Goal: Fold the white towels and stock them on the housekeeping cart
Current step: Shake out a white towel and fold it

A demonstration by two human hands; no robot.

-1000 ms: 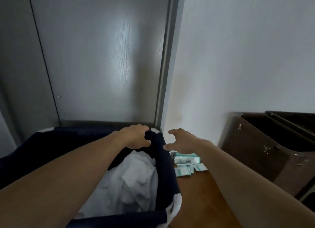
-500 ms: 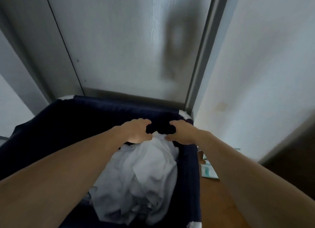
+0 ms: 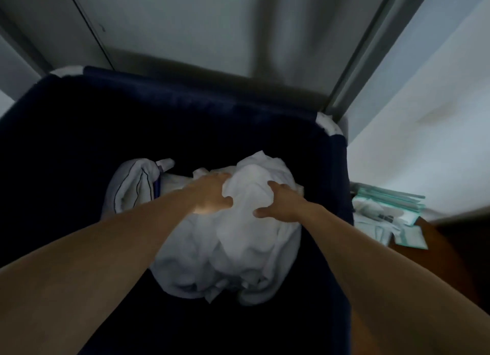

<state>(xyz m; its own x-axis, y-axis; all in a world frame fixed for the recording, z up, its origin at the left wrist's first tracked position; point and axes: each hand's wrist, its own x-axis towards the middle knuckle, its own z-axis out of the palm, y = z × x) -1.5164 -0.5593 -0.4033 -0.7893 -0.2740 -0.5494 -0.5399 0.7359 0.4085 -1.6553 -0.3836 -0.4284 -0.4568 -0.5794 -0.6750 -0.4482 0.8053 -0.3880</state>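
Observation:
A heap of crumpled white towels (image 3: 233,251) lies inside a dark navy fabric laundry bin (image 3: 185,108). Both my hands are down in the bin on top of the heap. My left hand (image 3: 213,195) grips a bunch of the white cloth, with the fingers sunk into a fold. My right hand (image 3: 278,203) grips the same heap from the right, fingers and thumb curled round a hump of towel. To the left lies another pale cloth with a dark piped edge (image 3: 135,185).
The bin stands against a grey door (image 3: 212,23) and its frame (image 3: 371,63), with a white wall at right. Right of the bin, white and teal packets (image 3: 389,216) lie on a brown wooden surface (image 3: 434,262).
My hands left the bin's far rim and went down into the bin onto the towel heap. The view tipped downward and closer to the bin.

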